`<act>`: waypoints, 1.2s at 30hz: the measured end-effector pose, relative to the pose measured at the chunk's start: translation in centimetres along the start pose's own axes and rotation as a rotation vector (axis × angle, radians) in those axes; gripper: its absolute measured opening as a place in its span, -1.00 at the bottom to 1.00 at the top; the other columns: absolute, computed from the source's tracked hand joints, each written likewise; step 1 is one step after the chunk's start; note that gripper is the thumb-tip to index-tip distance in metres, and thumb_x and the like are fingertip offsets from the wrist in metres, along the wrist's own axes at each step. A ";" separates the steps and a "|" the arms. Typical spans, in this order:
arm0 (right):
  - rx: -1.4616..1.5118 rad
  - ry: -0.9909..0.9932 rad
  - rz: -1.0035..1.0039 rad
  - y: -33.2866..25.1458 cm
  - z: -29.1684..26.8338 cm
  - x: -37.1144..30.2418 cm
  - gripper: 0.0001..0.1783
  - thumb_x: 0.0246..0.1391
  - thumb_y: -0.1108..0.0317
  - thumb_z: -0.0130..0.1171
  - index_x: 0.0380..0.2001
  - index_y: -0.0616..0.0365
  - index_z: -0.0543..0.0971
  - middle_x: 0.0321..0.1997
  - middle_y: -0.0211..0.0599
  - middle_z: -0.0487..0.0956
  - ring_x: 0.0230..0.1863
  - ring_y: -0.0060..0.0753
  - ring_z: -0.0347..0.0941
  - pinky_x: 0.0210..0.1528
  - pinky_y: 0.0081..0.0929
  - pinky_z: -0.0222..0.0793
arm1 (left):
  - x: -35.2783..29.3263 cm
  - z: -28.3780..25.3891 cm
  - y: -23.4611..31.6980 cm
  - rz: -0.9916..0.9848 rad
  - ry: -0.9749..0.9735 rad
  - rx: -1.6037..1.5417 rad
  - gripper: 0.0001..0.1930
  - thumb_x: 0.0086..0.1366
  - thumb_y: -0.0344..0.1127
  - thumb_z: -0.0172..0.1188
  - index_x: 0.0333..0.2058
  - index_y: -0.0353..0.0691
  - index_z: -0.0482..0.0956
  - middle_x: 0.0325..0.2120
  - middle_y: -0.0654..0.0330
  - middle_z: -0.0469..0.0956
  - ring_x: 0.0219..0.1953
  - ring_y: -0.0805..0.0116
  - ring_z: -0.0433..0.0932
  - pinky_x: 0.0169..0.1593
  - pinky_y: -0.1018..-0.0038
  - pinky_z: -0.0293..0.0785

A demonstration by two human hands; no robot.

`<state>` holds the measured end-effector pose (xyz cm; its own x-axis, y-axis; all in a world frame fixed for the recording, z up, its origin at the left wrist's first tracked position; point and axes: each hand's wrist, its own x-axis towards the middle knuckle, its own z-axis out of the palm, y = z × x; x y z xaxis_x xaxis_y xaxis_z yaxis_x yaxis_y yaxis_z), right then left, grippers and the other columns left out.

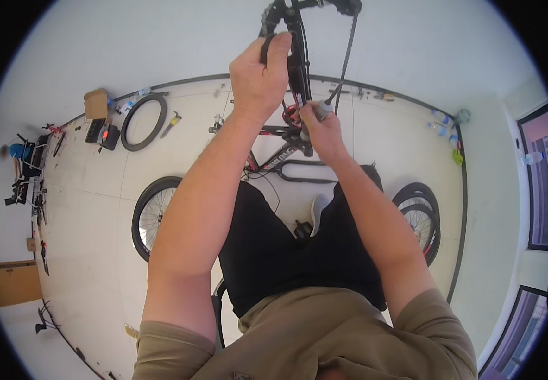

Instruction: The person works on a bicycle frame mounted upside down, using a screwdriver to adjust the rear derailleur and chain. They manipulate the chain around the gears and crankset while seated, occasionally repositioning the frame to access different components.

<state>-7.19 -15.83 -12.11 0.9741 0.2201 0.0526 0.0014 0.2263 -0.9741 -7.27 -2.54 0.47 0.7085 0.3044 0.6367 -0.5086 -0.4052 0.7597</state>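
A black bicycle frame [297,69] with red and white marks stands in front of me, reaching from the floor toward the top of the view. My left hand [258,82] is closed on a black part [266,49] beside the upper tube, its thumb pointing up; the fingers hide most of that part. Lower and to the right, my right hand [326,134] grips a grey-handled tool [324,109] with a thin dark shaft slanting up. A chain [348,54] hangs close to that shaft. Near my right fingers is the frame's lower joint [298,142].
A black fork [305,180] lies near my feet. Wheels [153,218] [421,221] rest on either side. Left are a tyre [136,136], a yellow tool [172,124] and an opened box [96,103]. Bottles [440,123] lie by the right wall. A person [17,155] is far left.
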 end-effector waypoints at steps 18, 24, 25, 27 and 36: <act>-0.162 0.048 -0.056 0.1 -0.8 -0.5 -0.73 0.14 0.19 0.09 -0.45 0.18 0.56 -0.55 -0.53 0.45 -0.44 -0.66 0.30 -0.35 -0.56 0.27 | -1.5 1.2 1.3 -0.010 0.105 0.120 -0.62 0.39 -0.17 0.09 -0.53 -0.35 0.40 -0.68 0.28 0.31 -0.53 0.52 0.20 -0.45 0.46 0.24; -0.227 0.035 -0.025 0.8 -0.8 -0.9 -0.76 0.15 0.24 0.13 -0.27 0.22 0.57 -0.52 -0.53 0.49 -0.44 -0.65 0.34 -0.36 -0.54 0.28 | -2.3 0.3 1.0 -0.060 0.060 0.072 -0.68 0.40 -0.24 0.06 -0.50 -0.34 0.41 -0.66 0.34 0.32 -0.53 0.59 0.22 -0.48 0.53 0.21; -0.188 0.029 -0.004 0.5 -0.4 -1.0 -0.78 0.16 0.28 0.13 -0.25 0.22 0.57 -0.52 -0.57 0.47 -0.46 -0.71 0.30 -0.40 -0.59 0.24 | -2.4 -0.1 0.4 -0.066 0.040 0.084 -0.65 0.41 -0.22 0.05 -0.53 -0.31 0.38 -0.69 0.35 0.30 -0.58 0.61 0.22 -0.52 0.55 0.18; -0.072 -0.007 0.101 0.5 -0.3 -1.0 -0.78 0.18 0.29 0.13 -0.23 0.23 0.57 -0.53 -0.60 0.45 -0.48 -0.75 0.27 -0.43 -0.63 0.19 | -2.6 -0.3 -0.3 -0.091 0.043 0.043 -0.64 0.42 -0.21 0.05 -0.56 -0.27 0.34 -0.70 0.37 0.29 -0.61 0.63 0.20 -0.55 0.56 0.15; -0.228 0.299 -0.342 -4.5 -2.3 1.2 -0.93 0.17 0.48 0.18 -0.32 0.25 0.58 -0.36 -0.44 0.54 -0.34 -0.67 0.37 -0.26 -0.61 0.34 | -2.5 0.4 -0.8 0.026 0.074 0.053 -0.60 0.42 -0.15 0.07 -0.56 -0.25 0.29 -0.71 0.40 0.23 -0.61 0.62 0.14 -0.56 0.55 0.08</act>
<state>-5.52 -18.80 -8.18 0.9312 -0.1190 0.3445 0.3489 0.0181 -0.9370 -8.46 -3.30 -1.76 0.6563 0.3549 0.6658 -0.4986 -0.4584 0.7358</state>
